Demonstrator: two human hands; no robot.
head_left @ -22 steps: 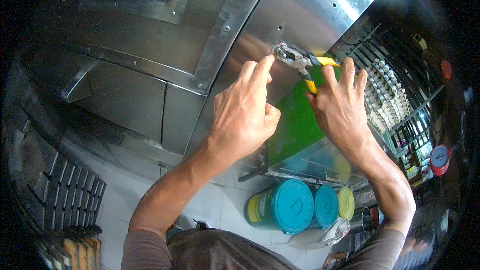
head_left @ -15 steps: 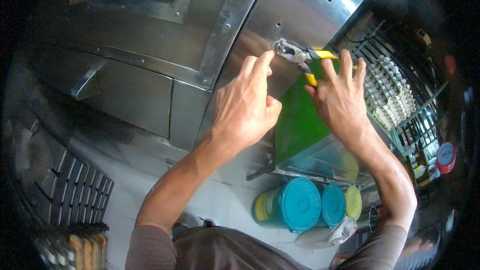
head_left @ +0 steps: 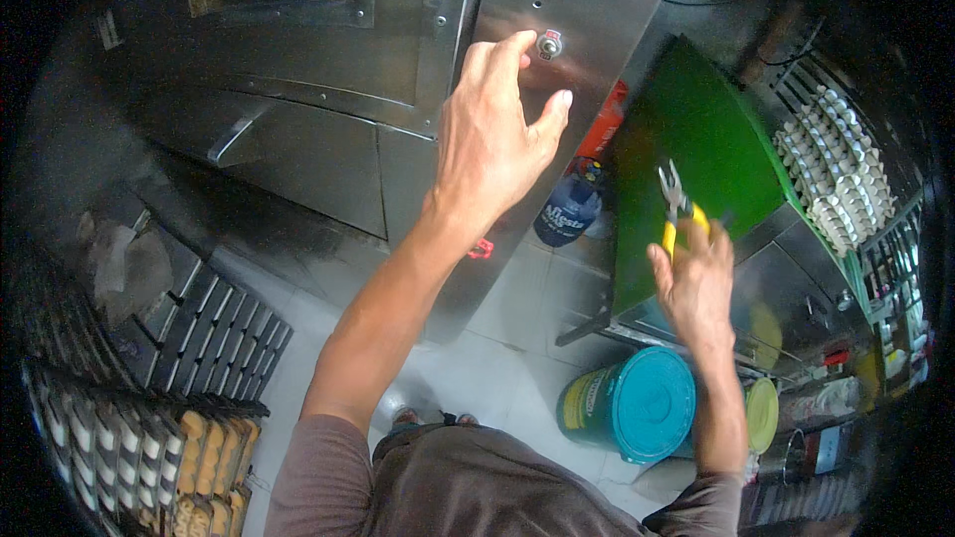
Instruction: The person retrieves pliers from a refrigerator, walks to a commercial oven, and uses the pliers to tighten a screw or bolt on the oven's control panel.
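A small metal toggle switch [head_left: 547, 47] with a red-marked plate sits on the tall stainless-steel panel [head_left: 587, 0]. Right beside it, my left hand [head_left: 492, 129] is raised with nothing in it, thumb spread away from the bent fingers. The fingertips are very near the switch; contact is not certain. My right hand [head_left: 696, 278] grips a pair of pliers [head_left: 673, 194] by the yellow and black handles. Their jaws are parted, point away from me and hold nothing, above the green surface [head_left: 686, 129] at the right.
A steel oven-like cabinet [head_left: 298, 60] fills the far left. Stacked egg trays [head_left: 836, 169] stand at the right. A teal-lidded bucket [head_left: 652, 405] and a yellow lid [head_left: 762, 416] are below. Baked goods [head_left: 204, 452] line racks at lower left. A blue container [head_left: 569, 209] stands by the panel.
The pliers have come away from the switch, back and to the right in my right hand. My left hand stays by the switch. The whole view has shifted.
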